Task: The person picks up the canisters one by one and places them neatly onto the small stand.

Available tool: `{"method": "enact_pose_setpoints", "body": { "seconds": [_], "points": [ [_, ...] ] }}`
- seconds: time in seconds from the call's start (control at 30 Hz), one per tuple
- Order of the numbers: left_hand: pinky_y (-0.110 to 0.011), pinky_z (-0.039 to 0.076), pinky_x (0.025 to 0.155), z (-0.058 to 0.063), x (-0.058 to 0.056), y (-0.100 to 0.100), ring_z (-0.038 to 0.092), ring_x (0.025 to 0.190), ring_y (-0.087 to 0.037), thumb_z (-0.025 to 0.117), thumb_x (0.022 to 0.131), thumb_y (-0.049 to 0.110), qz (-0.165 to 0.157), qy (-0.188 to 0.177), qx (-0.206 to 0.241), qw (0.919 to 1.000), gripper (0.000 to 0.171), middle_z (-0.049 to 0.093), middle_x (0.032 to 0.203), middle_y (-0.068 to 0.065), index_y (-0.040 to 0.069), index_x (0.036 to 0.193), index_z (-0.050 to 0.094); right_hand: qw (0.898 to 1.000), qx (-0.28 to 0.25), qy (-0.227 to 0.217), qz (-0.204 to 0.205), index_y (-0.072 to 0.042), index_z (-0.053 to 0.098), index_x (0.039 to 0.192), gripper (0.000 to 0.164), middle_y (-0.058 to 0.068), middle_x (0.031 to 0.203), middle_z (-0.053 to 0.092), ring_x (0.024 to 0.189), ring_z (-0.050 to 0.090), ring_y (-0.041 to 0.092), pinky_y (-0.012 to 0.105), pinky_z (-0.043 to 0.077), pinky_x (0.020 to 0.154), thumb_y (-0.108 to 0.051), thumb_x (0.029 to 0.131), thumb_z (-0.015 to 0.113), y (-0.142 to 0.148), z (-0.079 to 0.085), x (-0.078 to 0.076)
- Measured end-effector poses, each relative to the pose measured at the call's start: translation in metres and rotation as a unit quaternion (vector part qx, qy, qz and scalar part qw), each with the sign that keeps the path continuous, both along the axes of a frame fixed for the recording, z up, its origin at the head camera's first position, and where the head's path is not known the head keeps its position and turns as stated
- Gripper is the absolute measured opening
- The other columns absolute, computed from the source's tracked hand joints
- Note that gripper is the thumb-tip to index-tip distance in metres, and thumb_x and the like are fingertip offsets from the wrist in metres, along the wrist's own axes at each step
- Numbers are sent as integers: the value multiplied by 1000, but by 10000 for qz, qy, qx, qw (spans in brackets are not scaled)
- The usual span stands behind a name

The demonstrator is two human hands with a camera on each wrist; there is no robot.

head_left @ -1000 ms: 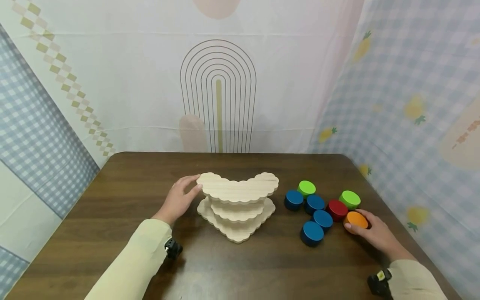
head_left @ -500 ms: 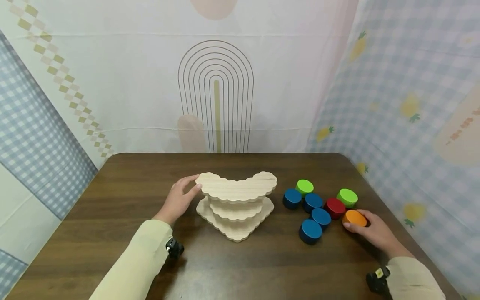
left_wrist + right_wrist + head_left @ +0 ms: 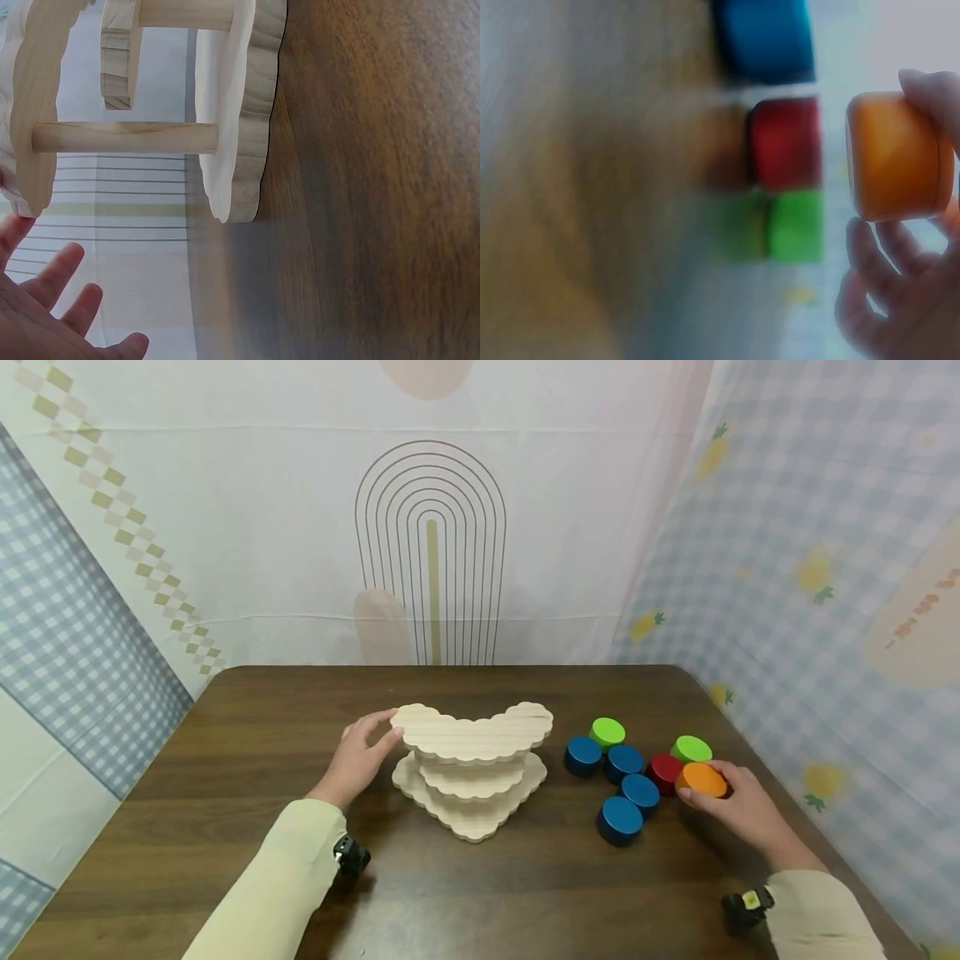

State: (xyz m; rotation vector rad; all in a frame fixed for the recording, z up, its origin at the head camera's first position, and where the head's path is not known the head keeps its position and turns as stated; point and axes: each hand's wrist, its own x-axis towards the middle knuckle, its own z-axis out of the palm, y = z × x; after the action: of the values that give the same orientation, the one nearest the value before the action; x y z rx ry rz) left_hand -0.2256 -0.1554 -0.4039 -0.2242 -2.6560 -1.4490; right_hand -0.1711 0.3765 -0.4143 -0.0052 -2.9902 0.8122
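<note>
A pale wooden tiered stand point(image 3: 472, 739) with scalloped shelves stands on the table, its shelves joined by round posts seen in the left wrist view. My left hand point(image 3: 352, 767) holds the left tip of its top shelf between thumb and index finger; the other fingers point(image 3: 52, 277) spread free below. At the right, my right hand point(image 3: 750, 806) pinches an orange round block point(image 3: 701, 781) between thumb and fingers. The right wrist view shows this block point(image 3: 896, 157) raised off the tabletop, beside a red round block point(image 3: 663, 774) and a green one point(image 3: 692, 749).
Several blue round blocks point(image 3: 620, 821) and another green block point(image 3: 607, 733) stand between the wooden stand and my right hand. The dark wooden table point(image 3: 480, 902) reaches back to a patterned cloth point(image 3: 300, 527), with a checked cloth point(image 3: 787, 610) along the right.
My right hand has lifted the orange block off the table and moved it slightly up. My left hand stays at the stand's top shelf. The head view shifts slightly.
</note>
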Motion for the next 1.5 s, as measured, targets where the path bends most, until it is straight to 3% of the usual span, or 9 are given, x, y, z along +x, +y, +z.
{"method": "enact_pose_setpoints", "body": {
  "seconds": [0.27, 0.7, 0.9, 1.27, 1.5],
  "points": [
    [-58, 21, 111, -1, 0, -2, 22, 139, -40, 56, 98, 33, 35, -121, 4, 9999, 50, 41, 148, -18, 7, 140, 49, 9996, -42, 129, 232, 9, 43, 133, 77, 26, 117, 45, 96, 45, 33, 42, 44, 76, -48, 87, 67, -33, 21, -7],
    [-60, 21, 109, -4, 0, -2, 23, 137, -44, 57, 97, 31, 90, 79, 37, 9999, 48, 43, 146, -20, 5, 138, 51, 9950, -277, 461, 841, 1, 50, 130, 65, 21, 118, 47, 94, 46, 28, 36, 42, 72, -42, 86, 70, -85, 46, -23],
    [-60, 20, 110, -5, 0, -2, 22, 138, -42, 57, 97, 32, 100, 5, 42, 9999, 49, 42, 147, -19, 6, 138, 50, 9917, -422, 654, 1024, 1, 50, 128, 61, 20, 114, 47, 91, 48, 28, 37, 43, 73, -35, 85, 73, -108, 56, -28],
    [-60, 20, 110, -2, 0, 0, 20, 139, -41, 56, 98, 34, 40, -156, 60, 9999, 50, 41, 148, -18, 8, 140, 49, 9874, -805, 557, 1244, 0, 49, 132, 65, 19, 120, 43, 95, 49, 29, 43, 45, 82, -36, 84, 74, -145, 65, -38],
    [-59, 21, 110, -2, 0, 1, 20, 139, -40, 56, 98, 34, 52, -169, 110, 9998, 50, 40, 149, -17, 8, 140, 48, 9790, -1171, 732, 1497, -1, 52, 128, 59, 18, 117, 44, 95, 48, 28, 43, 46, 83, -28, 82, 76, -175, 74, -44]
  ]
}}
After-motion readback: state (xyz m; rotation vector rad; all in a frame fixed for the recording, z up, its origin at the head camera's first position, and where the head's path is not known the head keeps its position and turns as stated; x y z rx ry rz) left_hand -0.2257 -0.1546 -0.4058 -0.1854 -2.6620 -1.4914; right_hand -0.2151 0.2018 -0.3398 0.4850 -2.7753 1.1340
